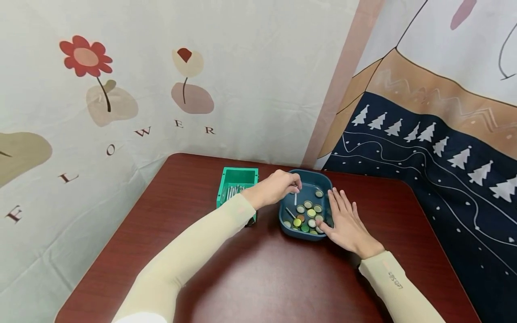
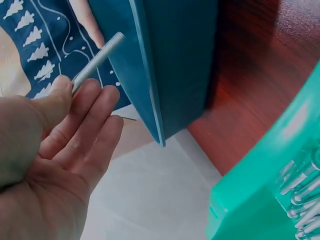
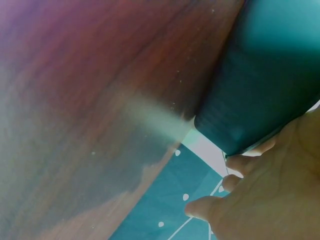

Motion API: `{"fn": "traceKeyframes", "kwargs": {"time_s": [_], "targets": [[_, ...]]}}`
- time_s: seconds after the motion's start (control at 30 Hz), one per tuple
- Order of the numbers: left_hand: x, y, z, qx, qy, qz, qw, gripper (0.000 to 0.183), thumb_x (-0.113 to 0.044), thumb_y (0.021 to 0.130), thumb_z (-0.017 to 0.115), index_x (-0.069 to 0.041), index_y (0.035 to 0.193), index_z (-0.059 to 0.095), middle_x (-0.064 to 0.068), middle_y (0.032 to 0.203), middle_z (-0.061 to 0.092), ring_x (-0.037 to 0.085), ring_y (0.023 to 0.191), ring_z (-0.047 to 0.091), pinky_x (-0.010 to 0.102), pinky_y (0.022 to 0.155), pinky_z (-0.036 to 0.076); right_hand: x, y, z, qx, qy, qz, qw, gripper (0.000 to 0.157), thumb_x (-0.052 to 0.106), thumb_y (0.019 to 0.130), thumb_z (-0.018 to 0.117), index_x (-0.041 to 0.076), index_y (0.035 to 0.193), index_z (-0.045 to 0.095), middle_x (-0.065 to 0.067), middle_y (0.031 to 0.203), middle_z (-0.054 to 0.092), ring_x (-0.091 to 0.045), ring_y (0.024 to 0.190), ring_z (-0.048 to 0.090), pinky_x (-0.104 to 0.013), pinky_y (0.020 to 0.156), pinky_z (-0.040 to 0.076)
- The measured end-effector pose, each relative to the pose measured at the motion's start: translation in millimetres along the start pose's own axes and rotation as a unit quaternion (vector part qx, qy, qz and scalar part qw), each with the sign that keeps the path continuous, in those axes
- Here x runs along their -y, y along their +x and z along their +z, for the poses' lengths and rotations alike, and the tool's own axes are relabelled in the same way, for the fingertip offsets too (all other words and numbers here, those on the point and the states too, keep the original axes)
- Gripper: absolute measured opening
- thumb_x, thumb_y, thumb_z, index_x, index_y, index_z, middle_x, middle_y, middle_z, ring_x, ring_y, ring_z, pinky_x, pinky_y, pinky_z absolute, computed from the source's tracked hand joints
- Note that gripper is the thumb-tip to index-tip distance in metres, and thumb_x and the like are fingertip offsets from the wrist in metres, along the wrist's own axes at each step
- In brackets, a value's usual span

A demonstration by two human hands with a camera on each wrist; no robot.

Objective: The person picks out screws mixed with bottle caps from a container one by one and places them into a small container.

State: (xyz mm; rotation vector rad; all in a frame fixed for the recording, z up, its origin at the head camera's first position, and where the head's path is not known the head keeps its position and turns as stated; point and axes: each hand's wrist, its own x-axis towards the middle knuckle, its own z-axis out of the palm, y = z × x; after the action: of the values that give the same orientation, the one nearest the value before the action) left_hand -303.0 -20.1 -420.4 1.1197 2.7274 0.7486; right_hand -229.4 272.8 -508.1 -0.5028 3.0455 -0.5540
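Observation:
My left hand pinches a silver bolt between thumb and fingers, above the left part of a dark blue tray. The bolt's threaded end points away from the hand; its other end is hidden in the fingers. Inside the tray lie several bottle caps, most showing their pale undersides, some green or yellow. Another bolt lies among them. My right hand rests at the tray's right rim, its fingers straight and spread, the thumb reaching over the caps.
Left of the tray stands a green box with several silver bolts in it, partly behind my left arm. A small dark object shows below the box. Both containers stand on a reddish-brown table, with printed cloth behind it.

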Motion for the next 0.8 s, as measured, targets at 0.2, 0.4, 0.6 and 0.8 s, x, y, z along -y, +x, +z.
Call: {"fn": "traceKeyframes", "kwargs": {"time_s": [0.2,0.4,0.6,0.8], "targets": [[5.8,-7.5,-4.7,-0.029,-0.036,-0.003,0.9989,0.019,-0.012,0.118,0.068,-0.008,0.134,0.078,0.012,0.129,0.087,0.022,0.115,0.085,0.033,0.104,0.069,-1.7,0.2,0.8,-0.002,0.006,-0.001,1.0,0.108,0.063,0.113,0.065,0.005,0.187,0.012,-0.022,0.197,0.008,-0.052,0.182,0.005,-0.088,0.139,0.01],[7.7,-15.7,-10.0,-0.037,-0.076,-0.052,0.9951,0.02,-0.012,0.118,0.068,-0.008,0.136,0.077,0.01,0.13,0.085,0.018,0.108,0.084,0.031,0.094,0.072,-6.0,-0.5,3.9,-0.016,0.045,-0.02,0.999,0.11,0.07,0.112,0.061,0.008,0.188,0.012,-0.021,0.197,0.007,-0.05,0.183,0.0,-0.091,0.137,0.005],[12.7,-24.4,-14.0,-0.042,-0.113,-0.084,0.9892,0.022,-0.011,0.12,0.064,-0.007,0.139,0.074,0.014,0.125,0.083,0.02,0.107,0.082,0.033,0.088,0.073,-2.5,-0.6,1.1,-0.011,0.03,-0.013,0.999,0.108,0.064,0.112,0.065,0.004,0.187,0.014,-0.023,0.196,0.01,-0.053,0.182,0.005,-0.091,0.137,0.009],[18.8,-31.8,-19.5,-0.05,-0.123,-0.101,0.986,0.023,-0.014,0.123,0.059,-0.004,0.138,0.073,0.011,0.113,0.077,0.021,0.093,0.079,0.041,0.085,0.074,-0.4,-1.1,-0.3,-0.005,-0.001,-0.005,1.0,0.107,0.06,0.113,0.066,0.002,0.186,0.014,-0.023,0.197,0.01,-0.052,0.182,0.008,-0.089,0.138,0.013]]}}
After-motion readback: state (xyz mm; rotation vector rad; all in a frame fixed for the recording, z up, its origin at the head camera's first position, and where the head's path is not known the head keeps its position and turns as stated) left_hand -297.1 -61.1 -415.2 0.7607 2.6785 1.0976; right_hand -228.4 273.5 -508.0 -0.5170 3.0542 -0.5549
